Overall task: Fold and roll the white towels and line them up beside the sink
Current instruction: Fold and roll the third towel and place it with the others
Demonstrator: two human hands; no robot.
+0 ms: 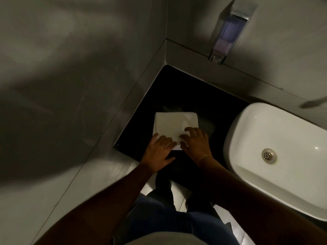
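A white towel (174, 125), folded into a flat square, lies on the black countertop (191, 91) left of the white sink (276, 138). My left hand (158, 152) rests palm down on the towel's near left corner, fingers spread. My right hand (195, 141) presses on the near right edge with fingers bent, fingertips on the cloth. The towel's near edge is partly hidden under both hands. I cannot tell if either hand pinches the cloth.
Grey walls meet in a corner behind the counter. A wall-mounted soap dispenser (225, 36) hangs above the back edge. A faucet tip (313, 102) shows at the far right. The sink drain (269, 155) is visible. My legs and pale floor tiles lie below.
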